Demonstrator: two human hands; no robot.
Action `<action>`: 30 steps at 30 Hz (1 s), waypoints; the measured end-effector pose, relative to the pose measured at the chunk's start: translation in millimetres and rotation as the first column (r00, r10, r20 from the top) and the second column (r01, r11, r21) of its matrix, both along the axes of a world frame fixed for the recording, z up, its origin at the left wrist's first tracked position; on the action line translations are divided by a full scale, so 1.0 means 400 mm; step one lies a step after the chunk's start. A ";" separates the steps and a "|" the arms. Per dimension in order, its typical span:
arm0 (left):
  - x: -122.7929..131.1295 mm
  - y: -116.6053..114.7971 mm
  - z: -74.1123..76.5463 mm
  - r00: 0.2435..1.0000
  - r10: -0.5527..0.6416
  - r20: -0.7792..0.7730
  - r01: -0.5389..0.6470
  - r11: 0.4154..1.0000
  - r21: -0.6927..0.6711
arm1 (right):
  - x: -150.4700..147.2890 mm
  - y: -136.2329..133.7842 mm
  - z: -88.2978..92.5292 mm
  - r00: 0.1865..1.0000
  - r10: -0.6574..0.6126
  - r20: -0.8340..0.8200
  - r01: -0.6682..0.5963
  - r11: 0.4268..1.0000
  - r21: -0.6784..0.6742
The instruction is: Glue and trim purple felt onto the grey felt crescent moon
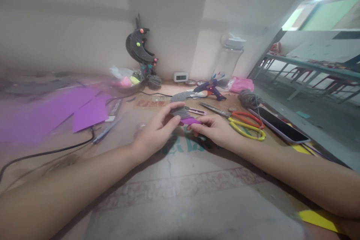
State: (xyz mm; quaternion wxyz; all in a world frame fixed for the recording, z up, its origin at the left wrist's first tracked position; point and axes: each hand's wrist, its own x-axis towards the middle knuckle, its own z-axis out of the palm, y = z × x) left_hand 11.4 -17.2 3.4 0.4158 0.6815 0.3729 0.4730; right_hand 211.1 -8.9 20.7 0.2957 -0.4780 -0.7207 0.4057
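Note:
Between my two hands is a curved, crescent-like craft piece (181, 113), its surface wrapped in grey yarn at the upper part and bare purple at the lower right end. My left hand (160, 125) is closed on the grey part, thumb in front and fingers over the top. The purple end is pinched in my right hand (210, 126). Just behind lie a pink utility knife (196, 111) and scissors (247, 122) with red and yellow handles. A ball of grey yarn (249, 99) sits right of them, a strand trailing over the scissors.
A blue glue gun (212, 89), a small digital clock (180, 77) and a clear bottle (229, 58) stand at the back. Purple sheets (90, 112) and a pen (104, 133) lie left, near a black cable (56, 153). A phone (281, 124) lies right; a dark crescent ornament (136, 47) hangs behind.

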 end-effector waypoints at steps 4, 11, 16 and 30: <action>-0.002 0.003 -0.008 0.998 0.030 -0.052 -0.028 0.999 0.044 | 0.002 0.001 -0.005 0.999 0.049 -0.004 -0.049 0.999 0.024; -0.002 0.004 -0.011 0.993 0.056 -0.106 -0.049 0.996 0.069 | 0.005 0.003 -0.012 0.995 0.101 0.002 -0.101 0.993 0.055; -0.001 -0.002 -0.005 0.993 0.042 -0.108 -0.035 0.997 0.070 | 0.004 0.002 -0.014 0.991 0.118 0.065 -0.121 0.991 0.054; 0.000 0.002 -0.013 0.997 0.020 -0.080 -0.018 1.000 0.023 | 0.027 0.033 -0.028 1.000 0.004 -0.011 0.001 0.907 0.421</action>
